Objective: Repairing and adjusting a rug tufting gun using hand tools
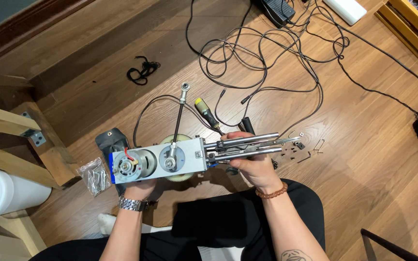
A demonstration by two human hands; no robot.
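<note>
Fingers of the right hand are wrapped around the twin steel rods of a motor-and-gear assembly, held crosswise above the wooden floor. Its motor end is cupped from beneath by the left hand, long axis running left to right.

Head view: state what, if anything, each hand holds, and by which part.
Both hold one metal motor assembly: the left hand supports its motor end from below; the right hand grips its two parallel steel rods.
</note>
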